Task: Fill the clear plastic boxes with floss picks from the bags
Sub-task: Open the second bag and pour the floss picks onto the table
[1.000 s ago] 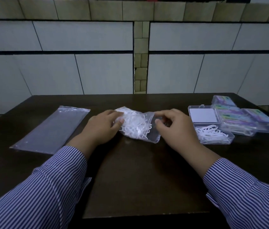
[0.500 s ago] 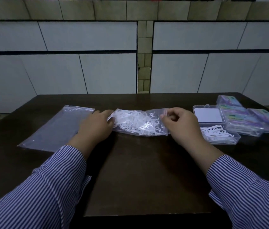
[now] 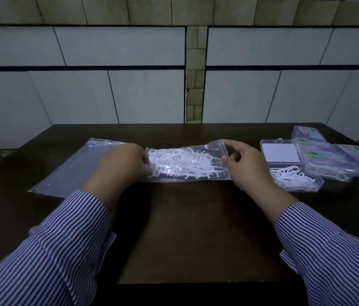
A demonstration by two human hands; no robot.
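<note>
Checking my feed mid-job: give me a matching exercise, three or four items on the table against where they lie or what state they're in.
Items:
1. bag of floss picks
2. flat bag
3. open box
4. closed boxes

States:
A. far right, lids shut, labelled
B. held at both ends by left hand and right hand
C. empty-looking, left of the hands
D. lid up, some picks inside

Pairs: 1-B, 2-C, 3-D, 4-A
</note>
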